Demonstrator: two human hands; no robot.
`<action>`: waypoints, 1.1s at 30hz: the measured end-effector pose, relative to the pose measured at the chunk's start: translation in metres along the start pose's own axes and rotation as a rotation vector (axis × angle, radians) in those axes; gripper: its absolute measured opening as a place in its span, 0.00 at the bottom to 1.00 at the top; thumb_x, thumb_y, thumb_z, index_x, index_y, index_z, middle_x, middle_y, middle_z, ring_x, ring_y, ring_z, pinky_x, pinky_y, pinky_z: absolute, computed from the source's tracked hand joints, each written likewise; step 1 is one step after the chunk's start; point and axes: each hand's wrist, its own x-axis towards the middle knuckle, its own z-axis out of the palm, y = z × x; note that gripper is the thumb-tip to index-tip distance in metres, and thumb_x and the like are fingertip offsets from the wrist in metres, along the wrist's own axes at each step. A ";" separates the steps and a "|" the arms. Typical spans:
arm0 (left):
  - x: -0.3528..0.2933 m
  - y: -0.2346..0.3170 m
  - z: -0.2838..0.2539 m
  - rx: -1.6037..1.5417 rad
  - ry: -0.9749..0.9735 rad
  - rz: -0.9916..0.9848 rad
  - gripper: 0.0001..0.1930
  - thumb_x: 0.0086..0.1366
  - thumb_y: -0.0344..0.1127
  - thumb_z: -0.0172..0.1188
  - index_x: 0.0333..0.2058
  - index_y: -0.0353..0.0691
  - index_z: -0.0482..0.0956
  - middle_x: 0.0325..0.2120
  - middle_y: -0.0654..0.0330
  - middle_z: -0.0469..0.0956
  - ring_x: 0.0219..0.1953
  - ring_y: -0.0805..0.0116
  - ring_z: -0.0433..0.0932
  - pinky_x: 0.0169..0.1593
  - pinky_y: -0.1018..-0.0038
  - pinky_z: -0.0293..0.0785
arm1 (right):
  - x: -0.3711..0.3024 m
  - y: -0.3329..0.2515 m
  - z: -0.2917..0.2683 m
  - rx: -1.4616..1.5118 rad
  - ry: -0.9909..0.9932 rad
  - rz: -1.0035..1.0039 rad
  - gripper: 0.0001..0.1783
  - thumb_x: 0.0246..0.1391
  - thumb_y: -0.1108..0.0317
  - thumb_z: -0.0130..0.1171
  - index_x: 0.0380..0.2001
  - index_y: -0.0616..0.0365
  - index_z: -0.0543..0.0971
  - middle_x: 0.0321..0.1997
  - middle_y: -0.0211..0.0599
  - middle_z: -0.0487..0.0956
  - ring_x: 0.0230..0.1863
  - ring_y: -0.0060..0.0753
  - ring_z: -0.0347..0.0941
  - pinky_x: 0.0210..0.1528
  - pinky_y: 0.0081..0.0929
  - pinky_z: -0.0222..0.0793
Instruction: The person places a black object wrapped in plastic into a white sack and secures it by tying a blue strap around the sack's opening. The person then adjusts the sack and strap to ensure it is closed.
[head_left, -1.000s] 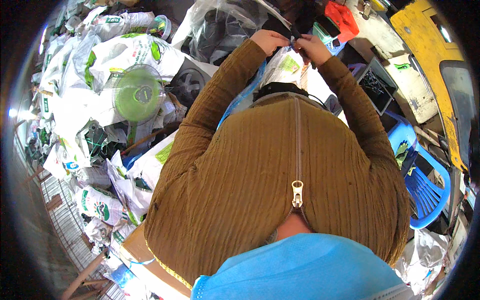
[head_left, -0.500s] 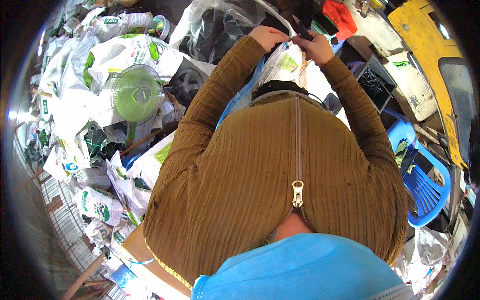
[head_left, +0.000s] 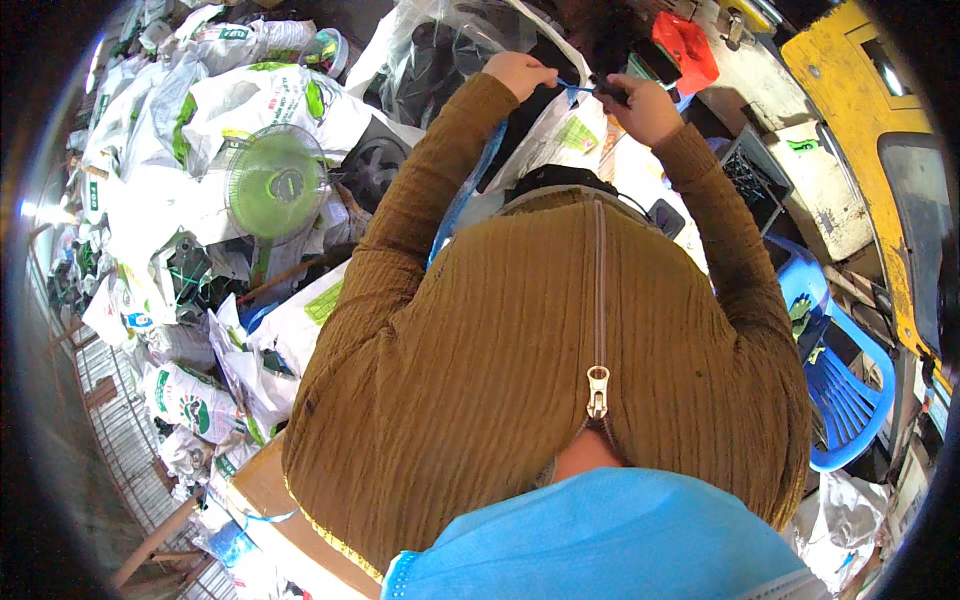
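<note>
My left hand (head_left: 520, 76) is closed with fingers pinched on a blue plastic strap (head_left: 466, 190), which hangs down beside my left forearm. A short stretch of the strap spans the gap to my right hand (head_left: 645, 110). That hand is closed around a small dark object (head_left: 612, 91) whose kind I cannot make out; the strap's end meets it at the fingertips. Just beyond my hands lies a clear plastic bag (head_left: 425, 60) with dark pieces in it. Below the hands is a white sack (head_left: 550, 135) with green print.
A green fan (head_left: 280, 185) stands among piled white sacks (head_left: 265, 105) on the left. To the right are a red plastic item (head_left: 685, 52), a tray of dark metal pieces (head_left: 752, 178), a blue plastic chair (head_left: 850, 385) and a yellow machine panel (head_left: 850, 75).
My hands have drawn apart, the left moving left and the right moving slightly right and down. A stretch of blue strap now shows between them.
</note>
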 end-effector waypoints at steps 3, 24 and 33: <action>0.000 -0.001 0.012 -0.739 -0.276 -0.164 0.10 0.54 0.37 0.57 0.31 0.37 0.79 0.34 0.55 0.77 0.27 0.61 0.76 0.31 0.73 0.70 | 0.007 -0.006 -0.012 -0.210 -0.062 -0.383 0.13 0.42 0.73 0.57 0.35 0.58 0.74 0.32 0.42 0.75 0.30 0.43 0.73 0.31 0.28 0.69; -0.011 0.018 0.046 0.045 0.574 0.194 0.09 0.51 0.37 0.57 0.30 0.40 0.75 0.30 0.52 0.74 0.30 0.50 0.74 0.33 0.59 0.71 | 0.040 0.004 0.040 0.878 0.106 0.368 0.15 0.50 0.60 0.59 0.35 0.61 0.76 0.24 0.31 0.76 0.16 0.19 0.69 0.15 0.18 0.68; -0.009 0.014 0.039 0.145 0.439 0.164 0.08 0.55 0.35 0.55 0.32 0.39 0.76 0.23 0.54 0.73 0.24 0.56 0.73 0.29 0.65 0.70 | 0.048 0.022 0.034 0.603 0.118 0.419 0.18 0.46 0.60 0.59 0.36 0.63 0.77 0.23 0.40 0.78 0.23 0.28 0.77 0.20 0.24 0.71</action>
